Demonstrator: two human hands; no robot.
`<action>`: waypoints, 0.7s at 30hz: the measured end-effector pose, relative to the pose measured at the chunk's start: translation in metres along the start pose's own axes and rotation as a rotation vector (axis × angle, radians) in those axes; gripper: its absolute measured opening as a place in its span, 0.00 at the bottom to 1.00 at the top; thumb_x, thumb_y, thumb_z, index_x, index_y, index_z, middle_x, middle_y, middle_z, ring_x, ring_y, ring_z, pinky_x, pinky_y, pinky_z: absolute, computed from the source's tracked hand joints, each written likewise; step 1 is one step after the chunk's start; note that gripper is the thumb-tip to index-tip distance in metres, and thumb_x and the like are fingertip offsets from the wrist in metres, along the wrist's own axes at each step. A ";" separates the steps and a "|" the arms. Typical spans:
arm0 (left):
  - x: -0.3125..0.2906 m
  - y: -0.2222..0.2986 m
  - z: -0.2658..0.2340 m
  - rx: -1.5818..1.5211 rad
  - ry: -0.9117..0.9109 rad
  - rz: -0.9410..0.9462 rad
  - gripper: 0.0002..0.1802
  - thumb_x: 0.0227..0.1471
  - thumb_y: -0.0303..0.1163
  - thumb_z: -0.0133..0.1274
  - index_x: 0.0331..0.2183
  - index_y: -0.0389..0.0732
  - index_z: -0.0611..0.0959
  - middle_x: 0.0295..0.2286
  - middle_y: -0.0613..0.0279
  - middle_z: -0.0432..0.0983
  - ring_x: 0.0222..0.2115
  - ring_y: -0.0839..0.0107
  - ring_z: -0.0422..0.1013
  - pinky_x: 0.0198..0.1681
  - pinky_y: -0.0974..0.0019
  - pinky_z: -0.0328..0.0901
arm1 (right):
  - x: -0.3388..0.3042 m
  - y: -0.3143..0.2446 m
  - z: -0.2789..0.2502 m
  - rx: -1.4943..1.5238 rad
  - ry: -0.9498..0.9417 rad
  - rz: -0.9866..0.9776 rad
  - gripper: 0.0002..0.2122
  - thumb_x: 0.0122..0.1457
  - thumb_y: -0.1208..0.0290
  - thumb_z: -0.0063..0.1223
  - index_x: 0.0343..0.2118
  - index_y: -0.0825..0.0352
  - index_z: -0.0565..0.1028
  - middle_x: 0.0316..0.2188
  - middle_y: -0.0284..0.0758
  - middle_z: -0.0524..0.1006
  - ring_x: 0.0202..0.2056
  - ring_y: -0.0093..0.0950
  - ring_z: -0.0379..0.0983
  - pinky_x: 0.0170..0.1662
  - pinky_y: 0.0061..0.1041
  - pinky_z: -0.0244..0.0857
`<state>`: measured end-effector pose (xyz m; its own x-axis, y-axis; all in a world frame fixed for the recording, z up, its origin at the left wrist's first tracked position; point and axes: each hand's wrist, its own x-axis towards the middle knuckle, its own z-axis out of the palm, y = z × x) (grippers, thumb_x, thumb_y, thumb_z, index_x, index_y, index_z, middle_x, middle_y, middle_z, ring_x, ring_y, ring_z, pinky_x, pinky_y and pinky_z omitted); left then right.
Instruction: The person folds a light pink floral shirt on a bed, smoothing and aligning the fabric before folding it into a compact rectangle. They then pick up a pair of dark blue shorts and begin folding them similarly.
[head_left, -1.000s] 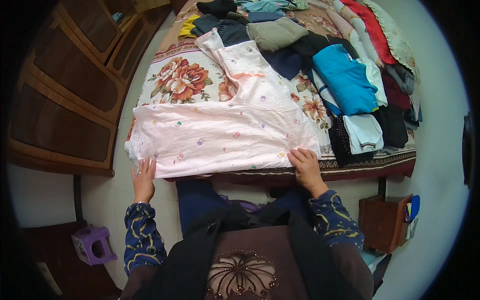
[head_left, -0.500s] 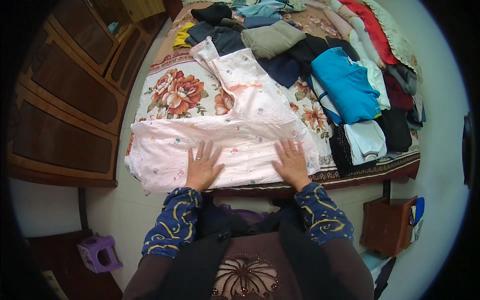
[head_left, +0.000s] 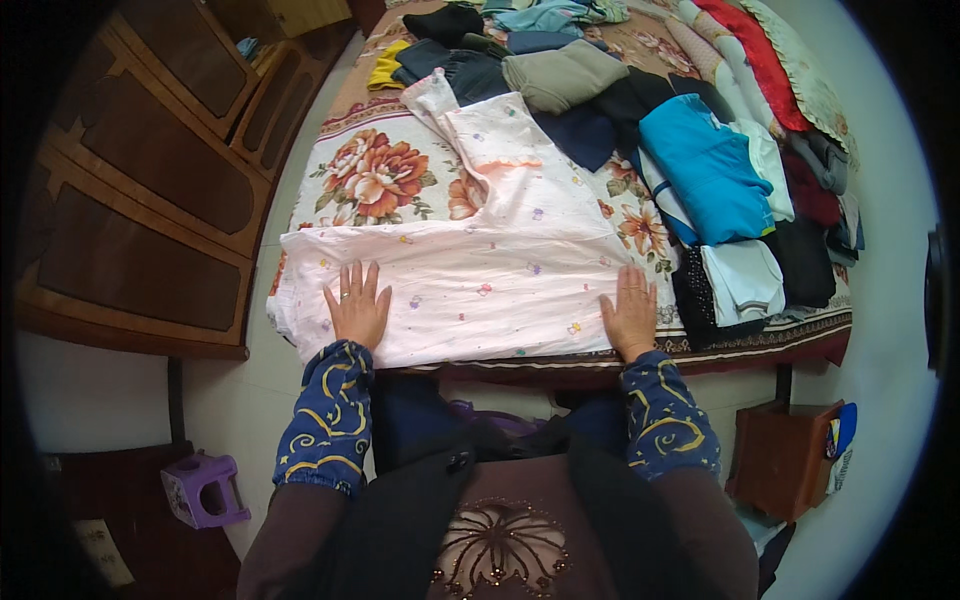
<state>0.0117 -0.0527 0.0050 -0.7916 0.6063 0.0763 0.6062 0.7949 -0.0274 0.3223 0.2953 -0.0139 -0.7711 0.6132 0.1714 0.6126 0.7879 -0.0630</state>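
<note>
A pale pink garment [head_left: 455, 285] with small coloured prints lies spread along the near edge of the bed, one long part running left to right. Another part of it stretches toward the far left, with a coral-coloured trim across it. My left hand [head_left: 357, 308], a ring on one finger, rests flat on the left part of the cloth with fingers apart. Flat at the right end of the garment is my right hand [head_left: 630, 312], its fingers stretched out. Neither hand grips anything.
Folded clothes stand to the right, among them a blue garment [head_left: 705, 165] and a white one [head_left: 742, 283]. Farther back lie a beige folded garment [head_left: 563, 75] and dark jeans [head_left: 465, 75]. A wooden wardrobe [head_left: 150, 150] lines the left; a purple stool [head_left: 205, 490] stands below.
My hands have slid apart over the pink garment, the left one leftward and the right one rightward to its right end. The cloth between them looks smoother.
</note>
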 end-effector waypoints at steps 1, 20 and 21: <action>0.004 -0.001 -0.002 0.004 -0.013 -0.043 0.31 0.59 0.50 0.41 0.61 0.51 0.63 0.62 0.58 0.54 0.64 0.56 0.46 0.61 0.33 0.37 | 0.000 0.002 0.002 -0.021 0.023 0.001 0.32 0.59 0.55 0.46 0.61 0.73 0.58 0.63 0.45 0.57 0.65 0.41 0.48 0.66 0.46 0.37; 0.029 0.104 0.008 -0.086 -0.024 0.357 0.31 0.58 0.52 0.41 0.61 0.55 0.64 0.64 0.64 0.48 0.66 0.59 0.39 0.62 0.33 0.32 | 0.022 -0.059 0.000 0.049 0.113 0.073 0.31 0.59 0.52 0.46 0.59 0.70 0.62 0.61 0.46 0.60 0.64 0.41 0.50 0.66 0.48 0.36; 0.033 0.100 0.009 -0.075 -0.009 0.333 0.31 0.58 0.52 0.41 0.61 0.55 0.64 0.64 0.64 0.48 0.66 0.59 0.38 0.62 0.33 0.32 | 0.018 -0.045 0.003 0.060 0.114 0.119 0.31 0.60 0.52 0.46 0.60 0.71 0.61 0.62 0.46 0.59 0.65 0.41 0.49 0.66 0.47 0.36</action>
<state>0.0452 0.0474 -0.0038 -0.5499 0.8326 0.0662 0.8351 0.5496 0.0243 0.2810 0.2711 -0.0111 -0.6670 0.6945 0.2697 0.6842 0.7143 -0.1470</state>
